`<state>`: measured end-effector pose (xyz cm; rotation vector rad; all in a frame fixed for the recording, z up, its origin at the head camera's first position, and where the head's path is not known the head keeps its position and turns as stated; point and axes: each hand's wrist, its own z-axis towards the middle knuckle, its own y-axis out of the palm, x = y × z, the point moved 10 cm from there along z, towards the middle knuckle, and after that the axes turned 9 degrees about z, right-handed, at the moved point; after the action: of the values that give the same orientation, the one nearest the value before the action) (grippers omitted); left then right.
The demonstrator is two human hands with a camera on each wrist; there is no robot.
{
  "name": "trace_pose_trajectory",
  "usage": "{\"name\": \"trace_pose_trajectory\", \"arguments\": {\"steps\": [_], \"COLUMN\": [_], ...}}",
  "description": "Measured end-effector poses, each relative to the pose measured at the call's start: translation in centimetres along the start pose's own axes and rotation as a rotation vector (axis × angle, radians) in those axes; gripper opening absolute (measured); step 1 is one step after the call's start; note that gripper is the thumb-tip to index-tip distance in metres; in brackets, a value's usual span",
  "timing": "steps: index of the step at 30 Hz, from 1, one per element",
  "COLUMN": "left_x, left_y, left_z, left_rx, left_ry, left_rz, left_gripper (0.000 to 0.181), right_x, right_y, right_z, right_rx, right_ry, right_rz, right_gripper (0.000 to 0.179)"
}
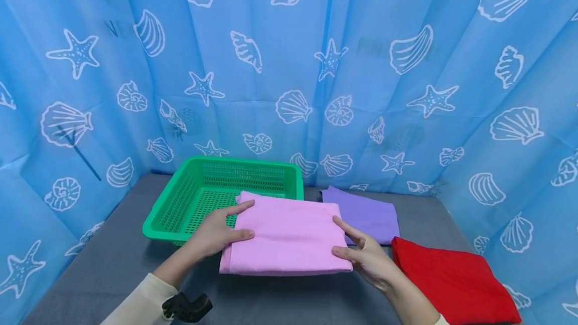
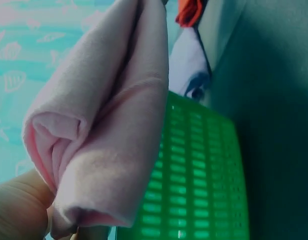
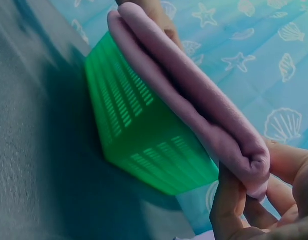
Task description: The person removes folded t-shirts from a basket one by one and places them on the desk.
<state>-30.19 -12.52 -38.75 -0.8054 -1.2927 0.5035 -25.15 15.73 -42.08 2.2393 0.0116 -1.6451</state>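
A folded pink cloth (image 1: 289, 234) is held up off the table between both hands, in front of the green basket. My left hand (image 1: 219, 232) grips its left edge, thumb and index finger lying on the top face. At the right edge my right hand (image 1: 368, 255) pinches it, with other fingers underneath. The right wrist view shows the pink cloth (image 3: 189, 105) edge-on as thick folded layers between thumb and fingers. In the left wrist view the rolled end of the cloth (image 2: 109, 135) hides most of the left fingers.
The green perforated basket (image 1: 155, 219) stands at the back left, partly covered by the cloth. A folded purple cloth (image 1: 368, 214) lies behind the right hand, and a folded red cloth (image 1: 456, 280) at the right. A blue shell-patterned curtain (image 1: 253, 79) surrounds the grey table (image 1: 104, 265).
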Motion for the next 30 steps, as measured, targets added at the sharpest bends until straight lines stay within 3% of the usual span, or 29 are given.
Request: {"name": "trace_pose_trajectory", "arguments": {"steps": [13, 21, 30], "left_x": [1.9, 3.4, 5.5], "left_y": [2.0, 3.2, 4.9], "left_z": [-0.7, -1.2, -1.8], "left_rx": [0.012, 0.006, 0.025], "left_ry": [-0.006, 0.036, 0.127], "left_rz": [0.001, 0.021, 0.011], "left_gripper": [0.065, 0.065, 0.067], "right_x": [0.5, 0.8, 1.1], "right_y": [-2.2, -3.2, -5.0], "right_z": [-1.7, -2.8, -4.1], "right_rx": [0.047, 0.039, 0.1], "right_ry": [0.02, 0.014, 0.017], "right_rz": [-0.045, -0.05, -0.059], "right_gripper": [0.071, 0.07, 0.07]}}
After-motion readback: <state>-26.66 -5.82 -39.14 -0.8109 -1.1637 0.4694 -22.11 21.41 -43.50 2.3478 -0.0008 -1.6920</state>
